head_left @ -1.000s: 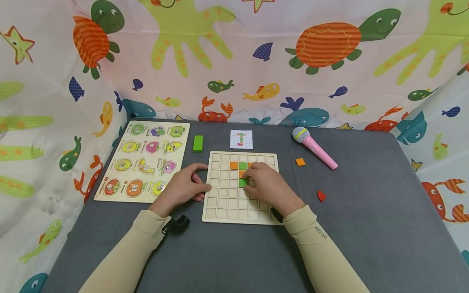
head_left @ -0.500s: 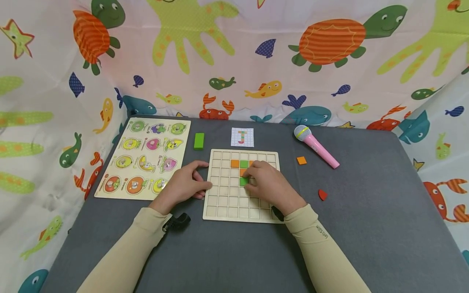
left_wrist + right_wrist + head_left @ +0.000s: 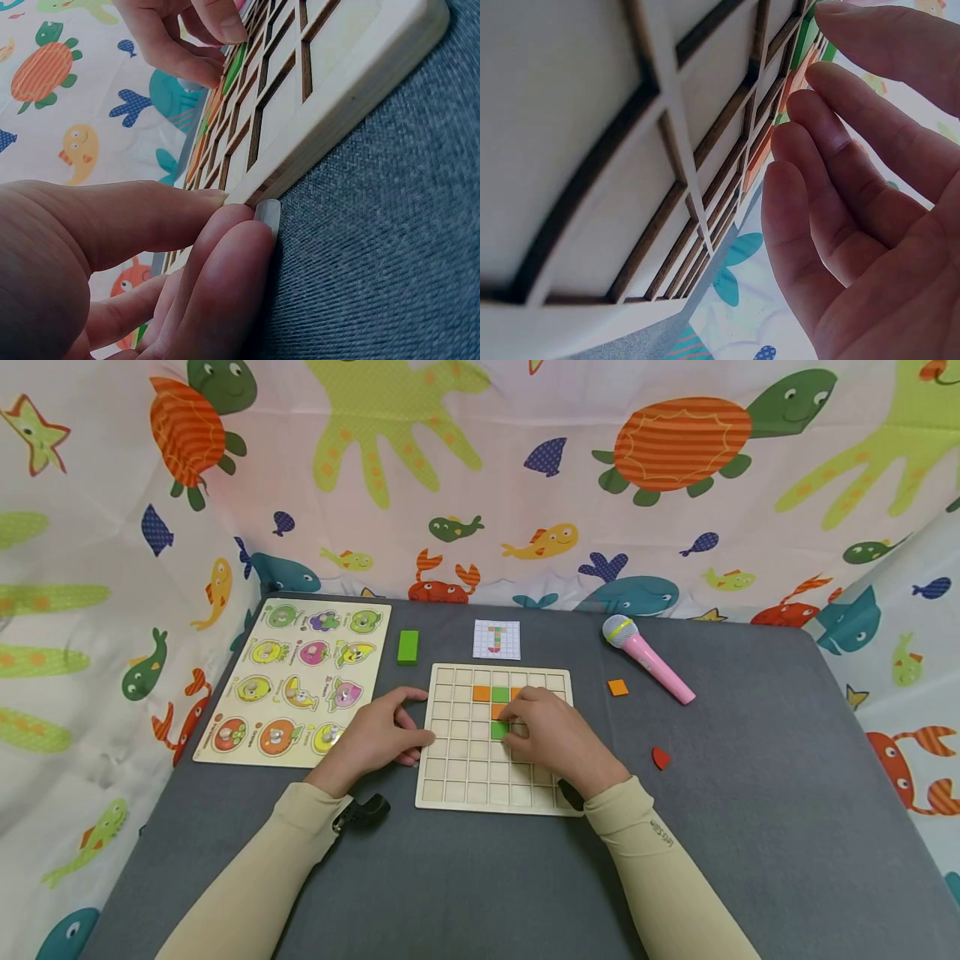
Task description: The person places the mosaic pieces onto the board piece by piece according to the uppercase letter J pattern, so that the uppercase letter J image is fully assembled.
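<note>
A pale wooden grid board point(image 3: 456, 770) lies on the grey table in the head view. My left hand point(image 3: 375, 737) pinches its left edge, thumb on the rim and curled fingers against the side, as the left wrist view shows. Over the board's right half, my right hand point(image 3: 558, 739) touches the tiles with thumb and fingertips, the thumb on a green tile point(image 3: 498, 730) and the index finger by an orange tile point(image 3: 497, 712). Above these sit another orange tile point(image 3: 482, 693), a green one point(image 3: 500, 694) and an orange one partly hidden by the fingers.
Beyond the board lie a pattern card point(image 3: 497, 640) and a green block point(image 3: 408, 647). A fruit puzzle board point(image 3: 315, 673) is on the left. On the right are a pink toy microphone point(image 3: 656, 668), a loose orange tile point(image 3: 618, 687) and a red piece point(image 3: 661, 758).
The head view has shifted slightly, so the table items sit a little higher in it. Both hands keep nearly the same places at the board.
</note>
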Available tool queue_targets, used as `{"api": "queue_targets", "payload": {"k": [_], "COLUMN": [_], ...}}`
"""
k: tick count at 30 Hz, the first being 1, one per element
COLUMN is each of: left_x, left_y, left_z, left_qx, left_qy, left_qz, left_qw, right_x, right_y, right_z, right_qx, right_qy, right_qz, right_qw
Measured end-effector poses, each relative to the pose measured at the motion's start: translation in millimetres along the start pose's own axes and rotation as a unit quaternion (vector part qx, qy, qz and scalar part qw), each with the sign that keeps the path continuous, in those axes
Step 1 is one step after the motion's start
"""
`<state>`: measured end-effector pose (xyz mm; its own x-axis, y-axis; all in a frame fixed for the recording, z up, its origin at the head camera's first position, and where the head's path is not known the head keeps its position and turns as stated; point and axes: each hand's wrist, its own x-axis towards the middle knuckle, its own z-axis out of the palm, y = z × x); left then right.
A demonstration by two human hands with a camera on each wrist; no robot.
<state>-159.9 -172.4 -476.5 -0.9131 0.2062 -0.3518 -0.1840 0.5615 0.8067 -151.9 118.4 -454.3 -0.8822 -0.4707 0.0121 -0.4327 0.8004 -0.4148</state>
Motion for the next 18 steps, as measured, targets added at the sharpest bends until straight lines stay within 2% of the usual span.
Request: {"api": "queue_targets", "payload": {"k": [11, 18], "left_x": [-2.8, -3.1], "left_y": [2.8, 0.3], "left_z": [-1.5, 0.6], "left_qx": [0.003, -0.014], "left_qy": [0.0, -0.003], "left_qz": [-0.004, -0.001], "left_qw": [1.0, 0.9999], "right_x": [-0.4, -10.4], "right_y": [6.9, 23.3], "right_z": [-5.5, -23.8], "right_qx": [0.0, 0.026], "right_qy": [0.005, 0.008], "right_qz": [0.002, 0.053], "right_qw": [1.0, 0.9982]}}
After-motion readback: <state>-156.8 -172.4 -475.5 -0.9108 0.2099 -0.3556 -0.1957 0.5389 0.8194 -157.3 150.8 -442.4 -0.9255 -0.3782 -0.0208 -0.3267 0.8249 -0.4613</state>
